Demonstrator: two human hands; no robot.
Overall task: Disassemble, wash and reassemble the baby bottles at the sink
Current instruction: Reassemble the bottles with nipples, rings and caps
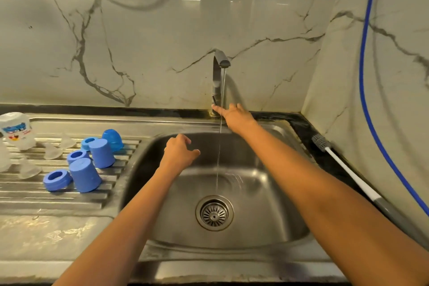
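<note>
Hands: your right hand [234, 115] reaches forward, fingers straight, a fingertip on the tap lever [214, 100], water running | your left hand [180, 151] hangs loosely curled over the sink [267, 216], holding nothing | Parts: blue caps [84, 177], collars [56, 179], clear nipples [52, 151] and a printed bottle [16, 130] stand on the bench left of your left hand, the nearer one | Next, probably: reach left.

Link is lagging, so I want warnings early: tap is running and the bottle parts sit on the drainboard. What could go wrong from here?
The right hand reaches the tap lever; an over-push could turn the thin stream into splash. The blue caps stand close to the basin edge, so the left hand might knock one in. The clear teats are easy to overlook.
</note>
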